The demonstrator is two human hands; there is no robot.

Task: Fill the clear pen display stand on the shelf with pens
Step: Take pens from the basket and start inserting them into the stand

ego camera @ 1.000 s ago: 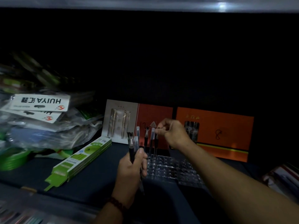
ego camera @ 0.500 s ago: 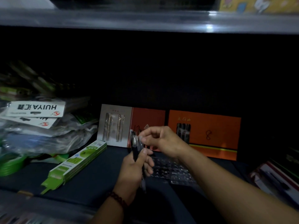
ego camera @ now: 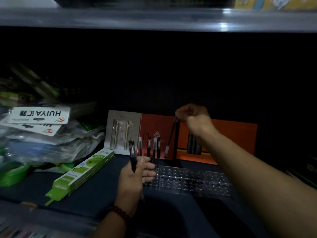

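Main risk as I see it: R hand [ego camera: 192,117] pinches one pen [ego camera: 171,136] by its top w/ fingertips only, so it dangles tilted near the back-left of the clear stand [ego camera: 192,179] on the dark shelf. Dim light + small holes, so I could miss or knock the standing pens [ego camera: 154,148]. L hand [ego camera: 133,177] is curled round spare pens [ego camera: 132,155]. Room: holes to the right look free; orange boxes [ego camera: 231,138] close behind, upper shelf [ego camera: 154,18] overhead.

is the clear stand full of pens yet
No, only a few pens stand at the back left of the clear stand; the rest of its holes are bare.
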